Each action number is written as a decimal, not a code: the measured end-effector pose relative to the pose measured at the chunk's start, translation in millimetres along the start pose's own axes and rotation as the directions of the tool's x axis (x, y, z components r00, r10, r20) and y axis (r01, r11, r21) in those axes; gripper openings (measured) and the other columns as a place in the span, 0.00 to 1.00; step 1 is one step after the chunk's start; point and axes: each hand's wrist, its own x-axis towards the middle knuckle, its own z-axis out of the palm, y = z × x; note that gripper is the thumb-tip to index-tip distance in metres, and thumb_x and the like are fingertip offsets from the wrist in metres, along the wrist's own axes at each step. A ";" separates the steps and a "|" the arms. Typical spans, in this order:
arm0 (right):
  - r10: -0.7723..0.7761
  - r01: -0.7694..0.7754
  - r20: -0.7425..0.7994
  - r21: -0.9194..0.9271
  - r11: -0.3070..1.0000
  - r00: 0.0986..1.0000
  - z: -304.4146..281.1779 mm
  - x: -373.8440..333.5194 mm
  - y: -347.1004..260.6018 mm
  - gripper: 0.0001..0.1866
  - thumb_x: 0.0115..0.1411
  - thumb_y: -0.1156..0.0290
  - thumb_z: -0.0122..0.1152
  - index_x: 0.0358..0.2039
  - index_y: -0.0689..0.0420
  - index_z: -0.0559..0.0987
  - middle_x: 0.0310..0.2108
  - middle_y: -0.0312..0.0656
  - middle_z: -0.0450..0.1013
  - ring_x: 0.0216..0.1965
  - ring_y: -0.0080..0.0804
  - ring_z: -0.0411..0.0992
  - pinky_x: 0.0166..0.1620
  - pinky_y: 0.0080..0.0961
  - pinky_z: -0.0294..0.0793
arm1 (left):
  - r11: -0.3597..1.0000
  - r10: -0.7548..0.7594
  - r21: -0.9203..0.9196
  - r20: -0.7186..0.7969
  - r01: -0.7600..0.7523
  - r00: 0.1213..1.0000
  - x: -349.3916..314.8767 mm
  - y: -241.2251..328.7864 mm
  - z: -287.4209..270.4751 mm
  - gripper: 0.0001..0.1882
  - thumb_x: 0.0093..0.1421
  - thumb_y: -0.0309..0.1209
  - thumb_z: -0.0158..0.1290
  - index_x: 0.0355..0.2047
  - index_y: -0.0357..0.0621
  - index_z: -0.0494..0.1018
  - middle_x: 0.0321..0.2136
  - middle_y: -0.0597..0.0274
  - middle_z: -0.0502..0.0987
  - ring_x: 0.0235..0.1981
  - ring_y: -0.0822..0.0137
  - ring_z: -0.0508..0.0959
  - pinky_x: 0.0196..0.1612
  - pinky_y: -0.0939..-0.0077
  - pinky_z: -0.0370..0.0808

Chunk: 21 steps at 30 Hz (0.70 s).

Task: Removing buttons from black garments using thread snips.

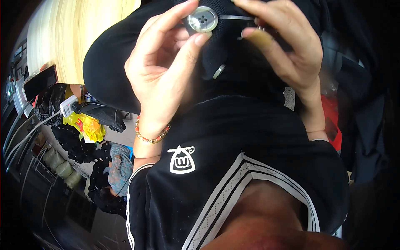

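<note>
My left hand [160,62] pinches the edge of a large grey, pearly four-hole button [202,19] between thumb and index finger. A fine dark thread runs from its holes down over its face. Behind the button lies a dark knit fabric [216,46], with a second button [218,71] lower down, seen nearly edge-on. My right hand [287,46] is to the right, slightly blurred, its thumb and index finger bent towards the button. A thin, shiny needle [236,17] spans from beside the button to its fingers. Some small metal piece, perhaps a ring, shows among those fingers.
A pale wooden tabletop [71,37] is at the upper left, with a dark phone [40,82] at its edge. Below are a white power strip [69,106] with a cable, a yellow bag [89,127] and dark cloth. Something red [332,121] lies beyond my right forearm.
</note>
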 end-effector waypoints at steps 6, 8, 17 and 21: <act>-0.012 0.013 0.003 -0.080 0.997 1.000 6.6 -7.8 -7.7 0.23 0.51 0.74 0.77 0.49 0.63 0.84 0.28 0.42 0.75 0.26 0.33 0.73 0.30 0.26 0.72 | 1.000 0.010 0.013 0.009 -0.010 1.000 -1.5 4.5 4.5 0.24 0.61 0.14 0.60 0.59 0.30 0.74 0.51 0.54 0.81 0.43 0.75 0.81 0.51 0.83 0.77; -0.016 0.015 -0.015 -0.049 0.999 1.000 10.3 -6.1 -8.1 0.23 0.51 0.74 0.76 0.49 0.63 0.85 0.28 0.42 0.75 0.26 0.33 0.73 0.30 0.26 0.73 | 1.000 0.005 0.016 0.005 -0.005 1.000 -1.5 4.8 4.1 0.24 0.61 0.14 0.60 0.58 0.30 0.74 0.52 0.53 0.81 0.42 0.75 0.81 0.51 0.83 0.78; 0.002 -0.001 0.064 -0.024 1.000 0.998 16.1 -7.1 -7.9 0.21 0.54 0.82 0.71 0.51 0.66 0.84 0.34 0.43 0.76 0.31 0.24 0.72 0.34 0.17 0.70 | 1.000 0.011 -0.001 0.013 -0.011 1.000 -3.6 3.2 5.7 0.24 0.61 0.13 0.60 0.58 0.30 0.74 0.52 0.53 0.80 0.41 0.75 0.81 0.50 0.82 0.78; -0.054 0.052 -0.021 -0.071 0.996 0.998 13.6 -5.0 -4.9 0.21 0.51 0.75 0.76 0.48 0.62 0.85 0.27 0.42 0.75 0.26 0.33 0.74 0.30 0.26 0.73 | 0.999 0.020 0.032 0.013 -0.020 1.000 -2.5 2.4 3.9 0.24 0.61 0.13 0.60 0.58 0.30 0.74 0.52 0.52 0.80 0.41 0.75 0.81 0.50 0.82 0.78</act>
